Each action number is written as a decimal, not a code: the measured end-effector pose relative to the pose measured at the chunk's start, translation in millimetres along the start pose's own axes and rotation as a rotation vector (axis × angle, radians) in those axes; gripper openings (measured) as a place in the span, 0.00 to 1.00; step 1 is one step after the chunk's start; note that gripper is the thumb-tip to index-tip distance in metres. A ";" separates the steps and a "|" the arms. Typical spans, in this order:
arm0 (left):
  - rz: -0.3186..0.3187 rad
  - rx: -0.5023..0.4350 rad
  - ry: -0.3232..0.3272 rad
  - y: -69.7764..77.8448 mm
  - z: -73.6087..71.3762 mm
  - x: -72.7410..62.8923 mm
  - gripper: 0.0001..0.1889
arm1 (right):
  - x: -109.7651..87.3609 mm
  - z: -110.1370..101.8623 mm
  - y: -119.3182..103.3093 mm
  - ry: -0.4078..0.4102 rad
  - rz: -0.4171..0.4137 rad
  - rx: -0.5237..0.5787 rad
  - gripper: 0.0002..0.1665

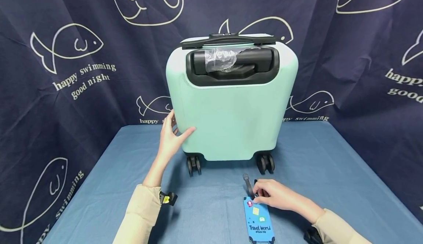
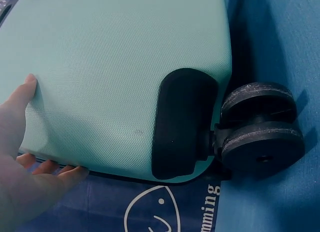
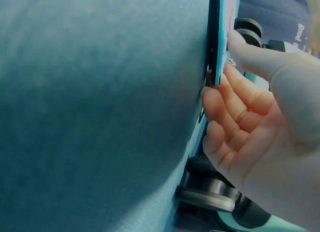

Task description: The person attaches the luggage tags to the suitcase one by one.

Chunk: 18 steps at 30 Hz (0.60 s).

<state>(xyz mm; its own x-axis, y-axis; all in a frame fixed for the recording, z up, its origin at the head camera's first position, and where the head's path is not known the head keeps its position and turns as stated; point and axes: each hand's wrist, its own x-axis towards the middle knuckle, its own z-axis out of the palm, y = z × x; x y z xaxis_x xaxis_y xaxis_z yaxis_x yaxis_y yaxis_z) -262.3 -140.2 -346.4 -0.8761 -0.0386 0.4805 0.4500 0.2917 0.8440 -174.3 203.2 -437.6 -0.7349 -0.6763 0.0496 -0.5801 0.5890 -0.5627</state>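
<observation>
A mint-green suitcase (image 1: 231, 122) stands upright on its black wheels at the back of the table. My left hand (image 1: 172, 135) holds its left side, thumb on the broad face and fingers round the edge; the left wrist view shows the thumb (image 2: 27, 89) and fingertips beside the lower corner. Low in front of the suitcase, my right hand (image 1: 272, 194) pinches the top end of a blue luggage tag (image 1: 257, 220) printed "Travel World". From that end a dark strap (image 1: 248, 185) points toward the suitcase. In the right wrist view the tag (image 3: 218, 42) appears edge-on between thumb and fingers.
Blue cloth (image 1: 205, 207) covers the table. Dark blue curtains (image 1: 82, 89) with fish drawings hang behind and at both sides. Clear plastic wrap (image 1: 220, 59) covers part of the suitcase's recessed pull handle, and a black carry handle (image 1: 228, 41) runs along its top.
</observation>
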 end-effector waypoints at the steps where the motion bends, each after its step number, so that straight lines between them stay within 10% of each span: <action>1: -0.001 0.000 0.001 0.1 0.1 0.1 0.45 | 0.5 -0.4 0.0 0.000 0.002 -0.001 0.09; 18: -0.015 0.006 -0.001 0.2 0.2 -0.2 0.44 | 0.0 1.9 2.1 0.012 0.006 -0.030 0.08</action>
<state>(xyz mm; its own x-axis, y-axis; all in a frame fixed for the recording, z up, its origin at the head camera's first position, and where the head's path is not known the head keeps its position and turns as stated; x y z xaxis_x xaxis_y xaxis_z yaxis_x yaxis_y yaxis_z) -262.1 -140.0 -346.4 -0.8831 -0.0424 0.4672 0.4353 0.2970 0.8499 -174.9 203.6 -440.3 -0.7424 -0.6676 0.0565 -0.5860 0.6062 -0.5378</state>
